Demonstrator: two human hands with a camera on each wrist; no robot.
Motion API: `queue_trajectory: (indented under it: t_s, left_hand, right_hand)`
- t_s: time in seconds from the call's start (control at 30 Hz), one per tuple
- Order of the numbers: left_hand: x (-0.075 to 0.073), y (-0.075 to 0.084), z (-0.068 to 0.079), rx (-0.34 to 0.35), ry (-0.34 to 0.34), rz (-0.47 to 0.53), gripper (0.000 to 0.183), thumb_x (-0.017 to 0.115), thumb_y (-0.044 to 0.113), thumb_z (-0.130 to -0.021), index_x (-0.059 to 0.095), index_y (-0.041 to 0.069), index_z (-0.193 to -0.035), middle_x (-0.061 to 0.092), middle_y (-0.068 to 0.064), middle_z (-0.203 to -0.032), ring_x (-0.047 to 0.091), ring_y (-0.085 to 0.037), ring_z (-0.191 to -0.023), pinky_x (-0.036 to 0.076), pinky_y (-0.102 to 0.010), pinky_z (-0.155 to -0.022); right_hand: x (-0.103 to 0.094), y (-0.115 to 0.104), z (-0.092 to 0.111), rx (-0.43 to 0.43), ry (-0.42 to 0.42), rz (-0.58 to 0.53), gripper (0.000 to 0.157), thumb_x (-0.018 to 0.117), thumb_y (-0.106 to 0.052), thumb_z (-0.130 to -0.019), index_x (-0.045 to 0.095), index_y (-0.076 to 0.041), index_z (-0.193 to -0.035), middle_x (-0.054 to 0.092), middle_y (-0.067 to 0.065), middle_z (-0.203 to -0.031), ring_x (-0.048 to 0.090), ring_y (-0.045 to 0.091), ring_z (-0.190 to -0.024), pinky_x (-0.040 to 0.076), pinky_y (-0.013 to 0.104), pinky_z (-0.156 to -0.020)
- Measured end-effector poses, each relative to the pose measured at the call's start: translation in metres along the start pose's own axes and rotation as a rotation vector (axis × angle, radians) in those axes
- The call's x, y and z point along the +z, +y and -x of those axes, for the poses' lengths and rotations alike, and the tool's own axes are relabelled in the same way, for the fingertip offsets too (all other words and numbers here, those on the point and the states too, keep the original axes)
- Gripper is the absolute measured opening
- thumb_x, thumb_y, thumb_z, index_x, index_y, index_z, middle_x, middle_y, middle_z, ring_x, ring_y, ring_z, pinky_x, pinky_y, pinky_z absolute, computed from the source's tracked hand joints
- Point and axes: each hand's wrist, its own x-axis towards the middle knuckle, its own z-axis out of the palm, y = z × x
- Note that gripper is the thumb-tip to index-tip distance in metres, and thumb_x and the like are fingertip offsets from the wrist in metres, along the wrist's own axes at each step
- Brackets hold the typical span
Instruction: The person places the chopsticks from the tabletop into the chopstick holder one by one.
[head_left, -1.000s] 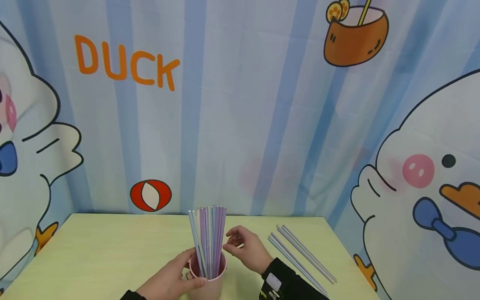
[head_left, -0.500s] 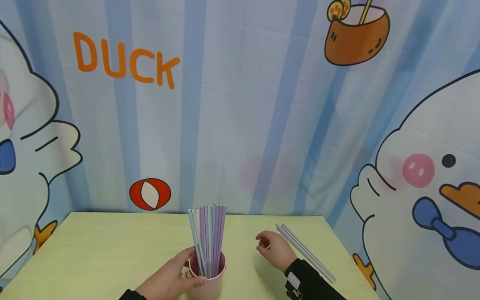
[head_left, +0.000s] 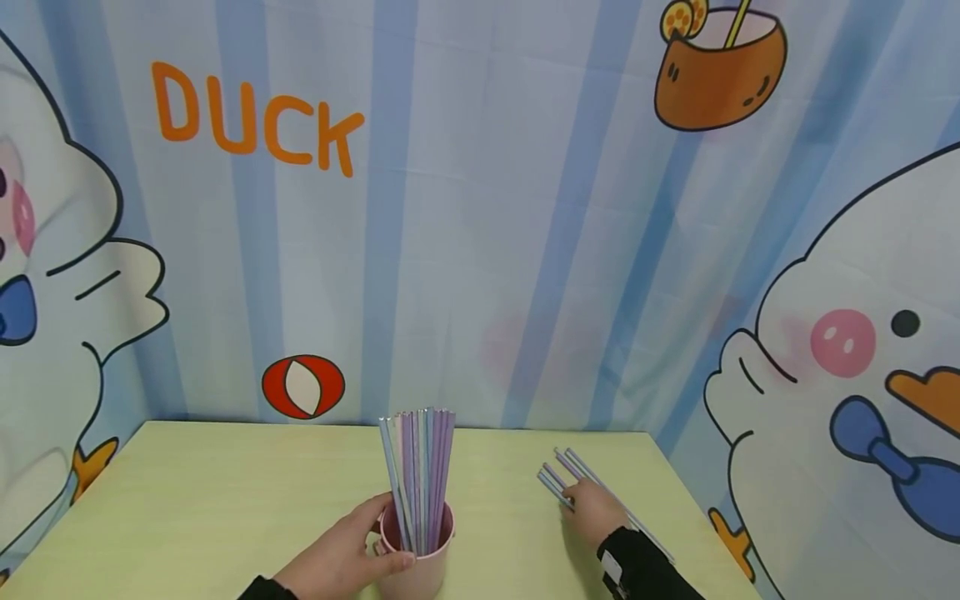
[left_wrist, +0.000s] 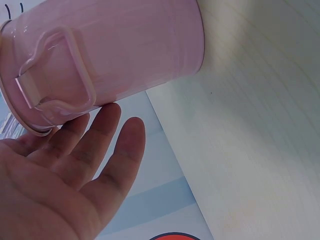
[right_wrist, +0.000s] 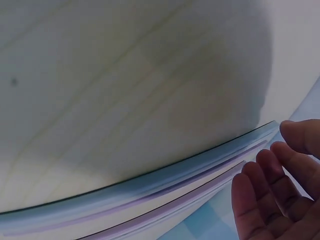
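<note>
My left hand (head_left: 347, 546) holds a pink cup (head_left: 420, 575) by its upper side, thumb at the front of the rim. A small side handle (left_wrist: 82, 67) shows in the left wrist view, with the fingers against the wall near it. A bundle of blue, white and purple straws (head_left: 420, 483) stands upright in the cup. My right hand (head_left: 596, 510) is over several loose straws (head_left: 558, 483) lying slanted on the table. In the right wrist view, its thumb and loosely bent fingers are apart, close to the end of a blue straw (right_wrist: 175, 167).
The pale yellow table (head_left: 247, 508) ends at the back against a striped blue curtain (head_left: 465, 250) printed with ducks. Part of the loose straws is hidden by the right hand and its dark sleeve (head_left: 645, 567).
My right hand has moved from beside the straws in the cup rightward, then down to the loose straws on the table. The left hand and the cup have stayed in place.
</note>
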Motion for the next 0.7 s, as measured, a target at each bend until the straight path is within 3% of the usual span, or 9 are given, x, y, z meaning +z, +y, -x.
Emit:
queue_trajectory:
  t_s: [0.33, 0.7]
  left_hand:
    - [0.0002, 0.002, 0.0002, -0.033, 0.001, 0.016, 0.09, 0.074, 0.05, -0.075, 0.031, 0.016, -0.147, 0.045, -0.013, -0.139, 0.047, -0.029, -0.111, 0.04, -0.067, -0.094]
    - [-0.0001, 0.0019, 0.0015, -0.031, 0.003, 0.017, 0.09, 0.074, 0.051, -0.075, 0.031, 0.016, -0.146, 0.045, -0.013, -0.139, 0.047, -0.029, -0.112, 0.04, -0.067, -0.094]
  right_hand:
    - [0.0068, 0.007, 0.0034, 0.024, -0.053, 0.121, 0.011, 0.075, -0.017, -0.078, 0.072, -0.013, -0.088, 0.059, 0.002, -0.075, 0.055, 0.02, -0.068, 0.051, 0.04, -0.067]
    - [0.0091, 0.0055, 0.0044, 0.018, -0.025, 0.111, 0.01, 0.076, -0.014, -0.076, 0.074, -0.013, -0.086, 0.059, 0.003, -0.075, 0.057, 0.02, -0.069, 0.052, 0.038, -0.066]
